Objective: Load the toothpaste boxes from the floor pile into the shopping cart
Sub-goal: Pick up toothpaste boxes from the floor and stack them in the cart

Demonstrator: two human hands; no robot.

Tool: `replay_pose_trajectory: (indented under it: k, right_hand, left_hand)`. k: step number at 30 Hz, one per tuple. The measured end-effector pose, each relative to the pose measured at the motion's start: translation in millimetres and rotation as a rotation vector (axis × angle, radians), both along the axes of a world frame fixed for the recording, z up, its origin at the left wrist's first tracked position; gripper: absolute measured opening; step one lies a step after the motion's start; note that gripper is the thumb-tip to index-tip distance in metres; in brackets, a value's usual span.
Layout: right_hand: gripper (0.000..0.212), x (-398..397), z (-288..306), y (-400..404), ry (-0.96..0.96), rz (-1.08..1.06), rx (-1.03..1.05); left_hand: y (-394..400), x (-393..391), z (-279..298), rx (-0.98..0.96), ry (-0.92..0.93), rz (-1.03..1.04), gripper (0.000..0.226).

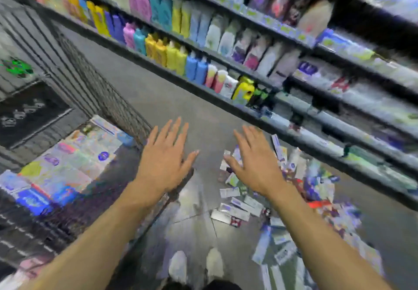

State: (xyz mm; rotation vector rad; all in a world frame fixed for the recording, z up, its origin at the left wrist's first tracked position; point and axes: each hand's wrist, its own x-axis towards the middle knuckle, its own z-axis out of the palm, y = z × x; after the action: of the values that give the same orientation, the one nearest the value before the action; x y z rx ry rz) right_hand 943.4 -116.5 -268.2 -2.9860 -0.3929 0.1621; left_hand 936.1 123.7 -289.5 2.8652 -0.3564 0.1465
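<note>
My left hand (162, 165) and right hand (253, 165) hover spread wide, holding nothing. Many colourful cardboard toothpaste boxes (282, 199) litter the grey floor (158, 90) beside the shelf; the black wire shopping cart (95, 99) already holds plenty.

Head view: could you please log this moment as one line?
left hand: open, empty | right hand: open, empty | toothpaste boxes: piled on floor | shopping cart: partly loaded

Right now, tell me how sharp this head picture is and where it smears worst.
Head view: motion blur throughout. The left hand and right hand are the sharpest parts; the floor pile and the boxes in the shopping cart smear into colour patches; shelf bottles streak, labels unreadable; wide-angle bending tilts the shelves.
</note>
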Motion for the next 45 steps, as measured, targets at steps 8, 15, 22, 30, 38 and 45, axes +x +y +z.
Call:
replay_pose_trajectory:
  k: [8, 15, 22, 30, 38, 45]
  right_hand:
    - [0.074, -104, -163, -127, 0.043, -0.203, 0.011]
    - [0.077, -165, -381, -205, 0.099, -0.313, 0.029]
    - [0.07, -205, -628, -229, 0.122, -0.355, 0.104]
    - [0.079, -185, -744, -235, 0.151, -0.291, 0.059]
    - [0.086, -176, -738, -249, 0.173, -0.307, 0.038]
    - [0.088, -185, -738, -233, 0.152, -0.314, 0.098]
  left_hand:
    - [-170, -43, -149, -0.05, 0.141, -0.266, 0.071]
    - [-214, -90, -383, 0.053, 0.23, -0.332, 0.069]
    - [-218, -101, -612, 0.109, 0.348, -0.447, 0.073]
    - [-232, -86, -733, 0.104, 0.361, -0.5, 0.09]
    - [-228, -91, -763, 0.131, 0.367, -0.574, 0.085]
    - [-211, -112, -766, 0.074, 0.376, -0.551, 0.075]
